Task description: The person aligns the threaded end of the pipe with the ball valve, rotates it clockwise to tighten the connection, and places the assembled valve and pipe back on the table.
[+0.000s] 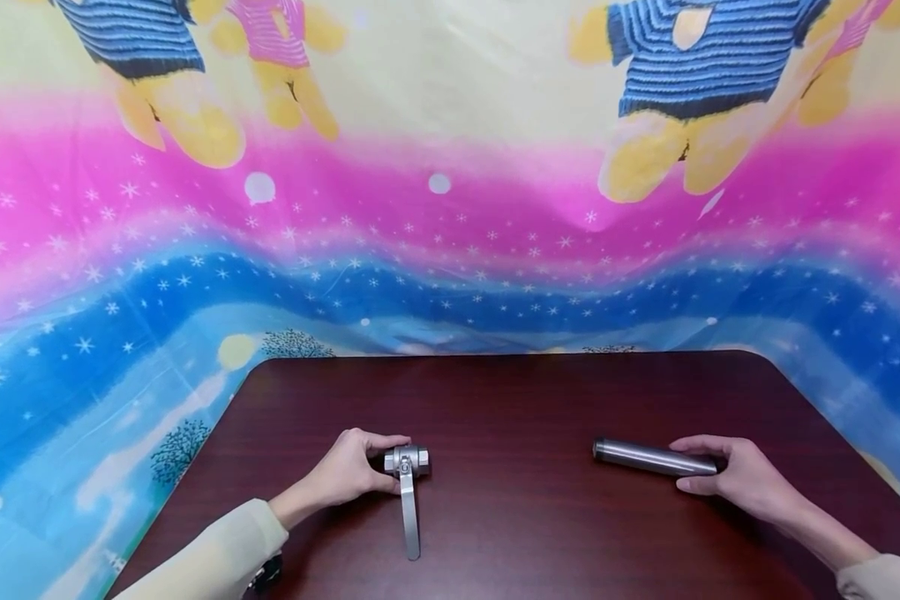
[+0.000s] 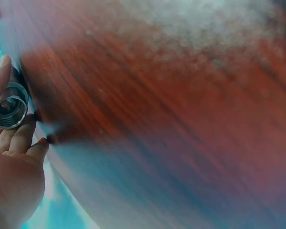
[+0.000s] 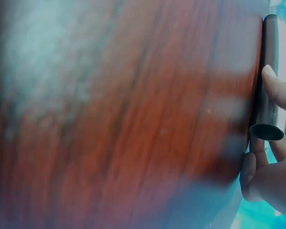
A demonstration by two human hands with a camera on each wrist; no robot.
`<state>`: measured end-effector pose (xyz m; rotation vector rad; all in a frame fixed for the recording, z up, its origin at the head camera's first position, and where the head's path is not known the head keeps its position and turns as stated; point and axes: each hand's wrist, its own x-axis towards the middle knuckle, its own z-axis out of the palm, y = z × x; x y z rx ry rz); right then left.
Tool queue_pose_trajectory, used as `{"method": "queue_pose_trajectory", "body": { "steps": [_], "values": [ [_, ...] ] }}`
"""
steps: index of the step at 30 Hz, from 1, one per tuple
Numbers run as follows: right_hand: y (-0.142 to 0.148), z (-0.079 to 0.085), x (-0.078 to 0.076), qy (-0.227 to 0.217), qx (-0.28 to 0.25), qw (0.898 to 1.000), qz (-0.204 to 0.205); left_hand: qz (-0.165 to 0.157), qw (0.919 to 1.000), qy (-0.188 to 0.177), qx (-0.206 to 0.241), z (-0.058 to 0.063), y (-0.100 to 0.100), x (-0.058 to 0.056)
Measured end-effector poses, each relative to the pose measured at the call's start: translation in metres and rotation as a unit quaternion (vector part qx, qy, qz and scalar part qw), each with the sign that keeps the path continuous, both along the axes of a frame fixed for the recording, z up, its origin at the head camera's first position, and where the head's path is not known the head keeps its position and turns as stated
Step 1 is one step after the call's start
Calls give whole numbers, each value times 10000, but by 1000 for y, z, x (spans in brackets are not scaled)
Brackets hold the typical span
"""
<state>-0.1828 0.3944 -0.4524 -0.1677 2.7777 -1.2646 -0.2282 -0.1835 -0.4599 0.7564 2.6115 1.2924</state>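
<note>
At the left of the table, my left hand [image 1: 347,471] grips a metal ball valve [image 1: 407,460] by its left end, thumb on the near side and fingers on the far side. The valve's long flat lever [image 1: 410,521] points toward me. In the left wrist view, the valve's threaded opening [image 2: 10,114] faces the camera between thumb and fingers. Over on the right, a smooth steel pipe [image 1: 652,458] lies slanted, its threaded end to the left. My right hand [image 1: 753,479] holds its right end between thumb and fingers; the right wrist view shows that open end.
The dark red wooden table [image 1: 510,417] has rounded far corners. A wide stretch of tabletop lies between the valve and the pipe. Behind and beside the table hangs a colourful printed cloth [image 1: 450,225].
</note>
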Motion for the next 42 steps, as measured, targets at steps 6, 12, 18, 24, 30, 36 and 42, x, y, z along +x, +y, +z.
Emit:
{"method": "queue_pose_trajectory", "body": {
  "steps": [6,12,18,24,30,36,42],
  "values": [
    [-2,4,-1,58,63,10000,26,15,9999,115,-38,0,1,0],
    [-2,4,1,-163,79,9998,-73,56,9999,143,8,1,3,2],
    [-2,2,1,-191,-51,9995,-254,95,9999,16,104,1,3,2],
    [-5,4,2,93,-146,9992,-364,145,9997,-62,197,4,3,1],
    [-13,10,4,269,-262,9981,-485,113,9989,-262,366,9,3,-2],
    [-21,13,3,443,-437,9963,-588,99,9971,-424,622,15,-2,-3],
    [-31,14,2,493,-671,9945,-633,186,9874,-702,1405,22,-6,-5]
  ]
}}
